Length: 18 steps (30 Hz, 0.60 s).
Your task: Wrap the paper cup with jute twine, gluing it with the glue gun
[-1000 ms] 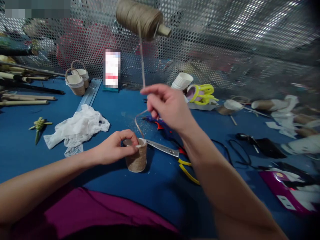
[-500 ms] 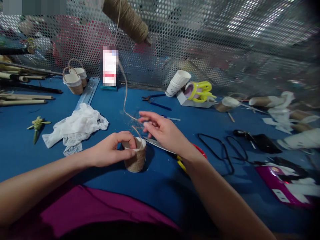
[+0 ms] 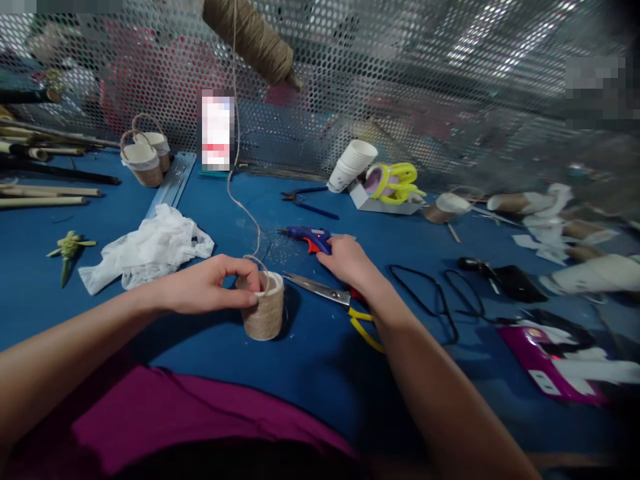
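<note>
My left hand (image 3: 225, 285) pinches the rim of a twine-wrapped paper cup (image 3: 265, 317), fingers inside it and thumb outside. The cup stands upright on the blue table. Brown twine (image 3: 245, 208) runs slackly from the cup's rim up to a large spool (image 3: 255, 43) hanging above. My right hand (image 3: 346, 259) is closed around the handle end of a blue hot glue gun (image 3: 305, 235), whose nozzle points left. Large scissors (image 3: 320, 288) with yellow and red handles lie between the cup and my right forearm, partly hidden by it.
White lace (image 3: 150, 247) and a small green figure (image 3: 69, 250) lie left. Two handled cups (image 3: 143, 165) stand behind them near a phone (image 3: 216, 130). Pliers (image 3: 310, 202), stacked paper cups (image 3: 353, 165) and yellow-handled scissors (image 3: 395, 182) sit behind. A black cord (image 3: 425, 300) and a purple power strip (image 3: 545, 367) lie right.
My right hand let go of the twine, moved down and right, and took hold of the glue gun. The twine now hangs slack. My left hand stays on the cup.
</note>
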Available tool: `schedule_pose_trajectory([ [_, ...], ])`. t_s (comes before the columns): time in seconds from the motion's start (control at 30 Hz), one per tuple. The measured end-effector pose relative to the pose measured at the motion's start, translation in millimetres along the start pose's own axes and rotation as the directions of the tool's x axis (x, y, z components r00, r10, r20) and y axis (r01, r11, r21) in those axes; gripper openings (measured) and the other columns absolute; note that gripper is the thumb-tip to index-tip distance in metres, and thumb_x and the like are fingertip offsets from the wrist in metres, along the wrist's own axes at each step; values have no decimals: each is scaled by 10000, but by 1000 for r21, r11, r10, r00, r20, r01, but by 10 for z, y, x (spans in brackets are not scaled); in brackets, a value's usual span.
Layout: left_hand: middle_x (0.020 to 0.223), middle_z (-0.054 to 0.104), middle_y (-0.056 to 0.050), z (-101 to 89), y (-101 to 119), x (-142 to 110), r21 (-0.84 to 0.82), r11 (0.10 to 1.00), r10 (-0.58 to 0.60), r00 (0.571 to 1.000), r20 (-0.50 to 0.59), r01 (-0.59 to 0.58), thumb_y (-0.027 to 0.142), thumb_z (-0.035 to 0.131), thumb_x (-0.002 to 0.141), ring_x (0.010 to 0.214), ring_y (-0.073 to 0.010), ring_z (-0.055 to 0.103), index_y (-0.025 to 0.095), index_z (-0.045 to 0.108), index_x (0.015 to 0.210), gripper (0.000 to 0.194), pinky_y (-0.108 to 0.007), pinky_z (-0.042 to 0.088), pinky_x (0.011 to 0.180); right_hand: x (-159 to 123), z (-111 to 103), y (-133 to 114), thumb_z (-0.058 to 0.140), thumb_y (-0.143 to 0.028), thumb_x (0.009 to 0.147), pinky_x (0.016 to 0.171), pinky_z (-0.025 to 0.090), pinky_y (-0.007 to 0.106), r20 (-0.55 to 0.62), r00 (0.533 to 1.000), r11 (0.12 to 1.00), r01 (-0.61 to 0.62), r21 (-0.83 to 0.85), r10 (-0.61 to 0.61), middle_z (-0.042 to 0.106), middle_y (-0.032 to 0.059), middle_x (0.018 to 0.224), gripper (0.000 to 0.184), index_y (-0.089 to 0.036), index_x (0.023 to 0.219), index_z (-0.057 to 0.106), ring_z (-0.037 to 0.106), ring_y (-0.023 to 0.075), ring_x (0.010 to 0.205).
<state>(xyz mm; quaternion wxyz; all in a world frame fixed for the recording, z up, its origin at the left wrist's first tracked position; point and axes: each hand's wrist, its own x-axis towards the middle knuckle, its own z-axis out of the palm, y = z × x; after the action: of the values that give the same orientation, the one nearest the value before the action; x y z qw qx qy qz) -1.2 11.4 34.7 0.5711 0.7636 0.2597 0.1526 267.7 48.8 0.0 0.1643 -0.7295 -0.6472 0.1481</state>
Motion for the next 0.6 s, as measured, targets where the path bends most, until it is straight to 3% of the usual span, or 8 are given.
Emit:
schedule_pose_trajectory([
  [0.1,784,546,-19,-9,-66,19,-125,992,-10,1000,-8,9,232,536,799,748,-127,504,145,536,728,112,-277,434,719,-28,-34,-14,632,-150,599,603,444,330,-32,998,991,-45,122,49,592,51,614,122,-200,671,548,596,221,655],
  [0.27,816,553,-17,-13,-157,56,-281,960,-34,990,-134,-5,200,561,781,761,-117,507,140,533,705,101,-276,412,724,-344,-255,-116,574,-243,698,571,490,296,-8,1000,912,-16,410,21,645,55,817,301,-168,986,526,604,149,615],
  [0.37,846,557,-22,-23,-196,69,-302,953,-32,986,-164,-19,184,572,772,805,-129,517,143,531,698,95,-305,396,778,-625,-348,-209,654,-356,676,476,451,265,143,990,786,-87,612,-2,543,-19,537,241,-172,810,575,528,127,490],
  [0.43,878,568,-34,-33,-214,72,-315,949,-25,988,-155,-25,179,577,770,864,-147,523,147,538,700,86,-332,386,823,-814,-358,-271,667,-390,681,415,412,248,169,986,739,-111,664,-4,525,-32,512,238,-197,790,582,489,111,441],
  [0.6,909,575,-50,-47,-220,68,-344,939,-14,991,-135,-33,176,580,772,935,-177,522,152,544,700,84,-367,372,861,-1176,-238,-304,570,-409,785,416,426,272,103,983,808,61,587,-149,541,-16,533,203,-221,844,619,495,126,435],
])
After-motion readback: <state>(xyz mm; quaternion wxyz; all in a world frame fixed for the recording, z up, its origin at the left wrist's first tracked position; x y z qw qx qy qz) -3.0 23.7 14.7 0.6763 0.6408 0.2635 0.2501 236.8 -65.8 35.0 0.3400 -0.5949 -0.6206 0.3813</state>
